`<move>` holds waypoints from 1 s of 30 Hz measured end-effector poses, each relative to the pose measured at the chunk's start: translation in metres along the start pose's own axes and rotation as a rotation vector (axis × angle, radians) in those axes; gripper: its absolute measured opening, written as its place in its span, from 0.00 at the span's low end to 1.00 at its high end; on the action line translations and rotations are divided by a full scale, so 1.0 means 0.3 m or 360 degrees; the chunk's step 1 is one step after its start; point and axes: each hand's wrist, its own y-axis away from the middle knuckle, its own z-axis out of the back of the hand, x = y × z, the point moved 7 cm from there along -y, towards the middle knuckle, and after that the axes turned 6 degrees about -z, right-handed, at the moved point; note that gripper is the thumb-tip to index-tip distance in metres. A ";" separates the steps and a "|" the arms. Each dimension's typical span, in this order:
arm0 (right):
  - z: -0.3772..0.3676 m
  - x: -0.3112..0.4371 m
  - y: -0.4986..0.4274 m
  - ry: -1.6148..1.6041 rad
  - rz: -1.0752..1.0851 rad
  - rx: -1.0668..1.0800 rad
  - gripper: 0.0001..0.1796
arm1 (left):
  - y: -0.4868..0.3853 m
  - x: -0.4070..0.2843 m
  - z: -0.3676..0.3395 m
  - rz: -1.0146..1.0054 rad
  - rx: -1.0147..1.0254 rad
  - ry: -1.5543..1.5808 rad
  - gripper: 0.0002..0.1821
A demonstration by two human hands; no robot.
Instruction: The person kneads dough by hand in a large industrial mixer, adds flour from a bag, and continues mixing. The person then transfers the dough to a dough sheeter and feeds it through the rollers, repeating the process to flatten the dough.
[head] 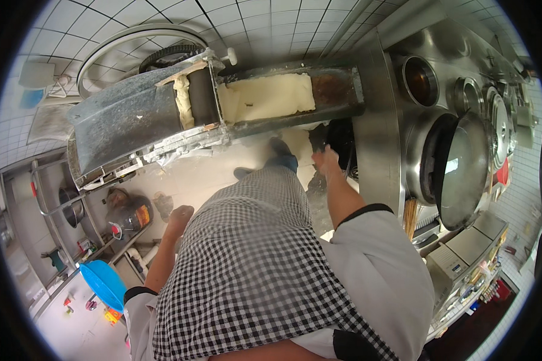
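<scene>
A dough sheeter (131,117) with a dark metal feed tray stands before me. A strip of pale dough (183,101) lies against its dark roller (205,97). On the outfeed tray (336,92) rests a flat, thick dough sheet (271,95). My right hand (327,159) hangs below and in front of that tray, near a dark object by the steel counter; nothing plainly shows in its grasp. My left hand (180,219) hangs beside my checked apron (257,252), its fingers partly hidden, and I see nothing held in it.
At right, a steel counter (377,131) adjoins a cooking range with a large wok (465,171) and a round pot (420,81). To the left are a metal rack (36,216), a large dark bottle (133,214) and a blue basin (103,284). Flour whitens the machine's front edge.
</scene>
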 end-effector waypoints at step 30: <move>-1.635 0.196 0.748 0.1402 0.0675 0.1307 0.10 | 0.309 0.057 -0.633 0.0676 -0.0690 0.0928 0.23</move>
